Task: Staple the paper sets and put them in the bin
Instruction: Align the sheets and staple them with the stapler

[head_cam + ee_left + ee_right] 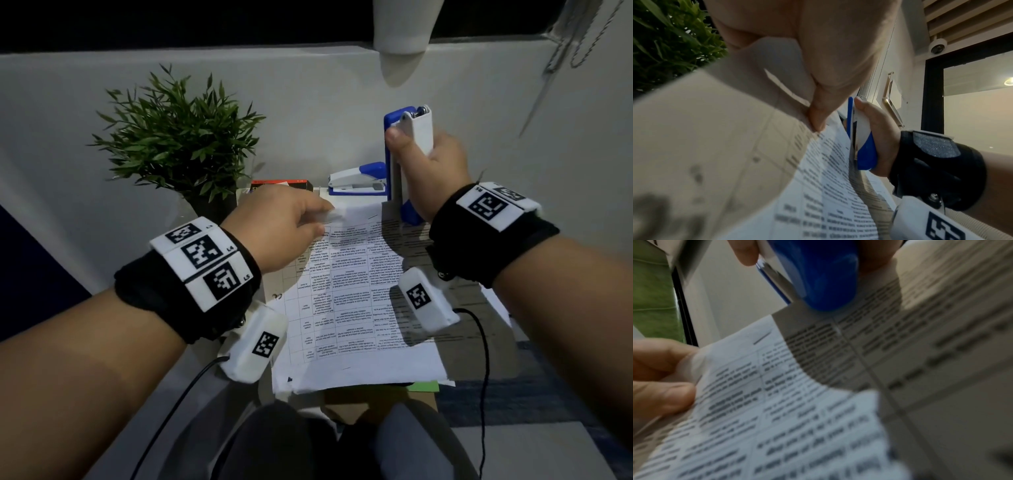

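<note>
A printed paper set lies on a small table. My left hand pinches its far left corner between thumb and fingers, lifting that edge; the pinch shows close up in the left wrist view. My right hand grips a blue and white stapler and holds it upright, blue rear end down, just above the paper's far right corner. A short dark line near that corner looks like a staple. No bin is clearly in view.
A second blue and white stapler lies at the table's back edge, beside a dark staple box. A potted plant stands at the back left. Brown cardboard and a green sheet show under the paper's near edge.
</note>
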